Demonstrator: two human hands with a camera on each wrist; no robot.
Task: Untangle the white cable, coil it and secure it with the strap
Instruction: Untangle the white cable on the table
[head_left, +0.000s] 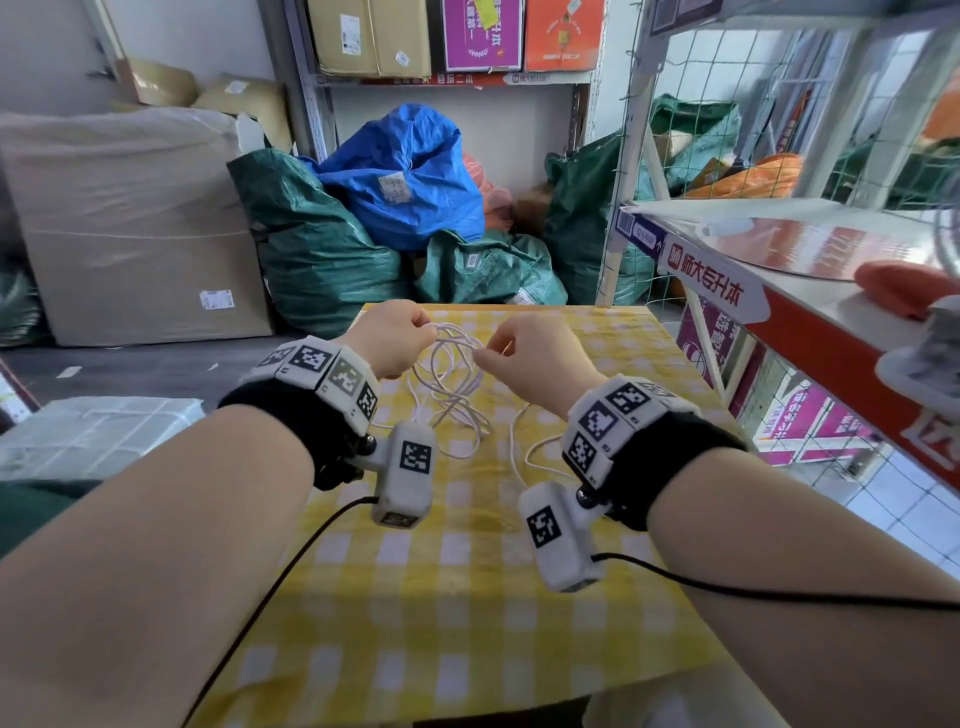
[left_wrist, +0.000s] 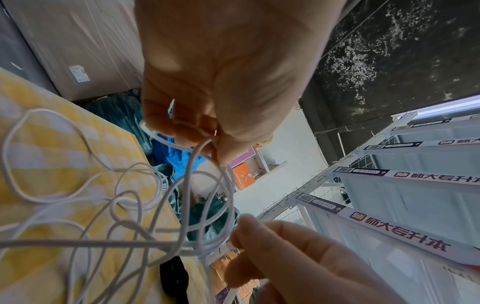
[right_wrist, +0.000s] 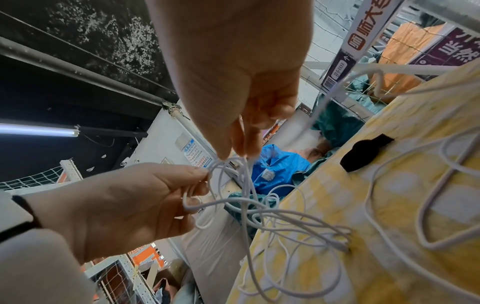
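The white cable (head_left: 457, 402) is a loose tangle of loops, partly lifted above the yellow checked table (head_left: 467, 597) and partly lying on it. My left hand (head_left: 423, 328) pinches a few strands at the top left of the tangle (left_wrist: 189, 176). A short way to the right, my right hand (head_left: 483, 354) pinches other strands between thumb and fingertips (right_wrist: 233, 152). A long loop of cable (right_wrist: 369, 205) trails over the cloth towards me. The black strap (right_wrist: 363, 153) lies flat on the table near its far edge, apart from both hands. The head view does not show it.
A metal shelf rack (head_left: 769, 296) with wire mesh stands close on the right. Green and blue sacks (head_left: 405, 176) are piled behind the table. A large wrapped box (head_left: 130, 223) stands at the left. Black leads run from the wrist cameras across the near table.
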